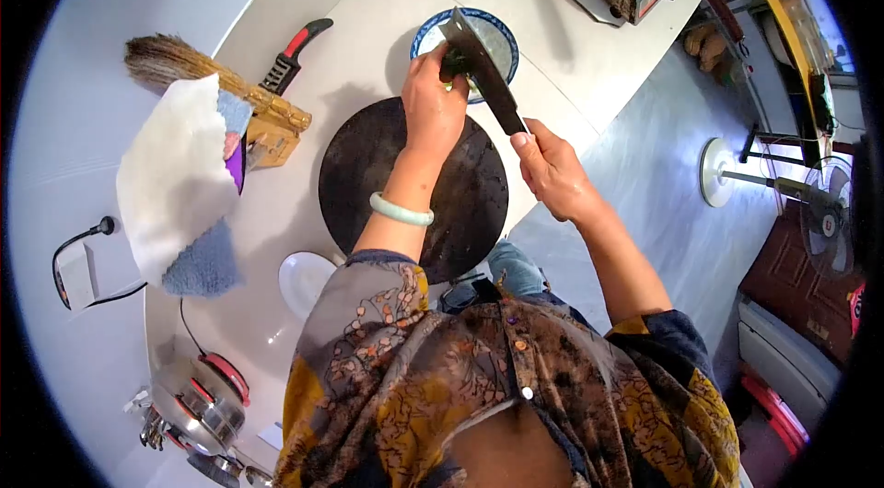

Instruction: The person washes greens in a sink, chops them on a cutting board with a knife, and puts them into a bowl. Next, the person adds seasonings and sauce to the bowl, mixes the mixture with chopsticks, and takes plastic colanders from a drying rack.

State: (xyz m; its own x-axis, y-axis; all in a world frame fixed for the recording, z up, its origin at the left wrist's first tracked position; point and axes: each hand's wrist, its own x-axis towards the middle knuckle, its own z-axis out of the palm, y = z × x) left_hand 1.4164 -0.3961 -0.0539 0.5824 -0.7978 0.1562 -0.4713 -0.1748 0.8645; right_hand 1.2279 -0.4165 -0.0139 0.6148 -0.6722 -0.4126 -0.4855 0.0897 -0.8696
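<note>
Transferring greens [452,64] into bowl [492,18], seemingly: left fingers [433,56] pinch them, right fingers [545,133] wrap cleaver [490,76]; next move likely needs looser pinch.

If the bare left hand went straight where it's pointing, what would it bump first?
Just past the dark green bits at the left hand, probably the long, dark metal knife blade; one view leaves the depth unclear.

Pale tiled wall [83,138] left; shiny grey floor [635,175] right, standing fan [829,226] on it.
</note>
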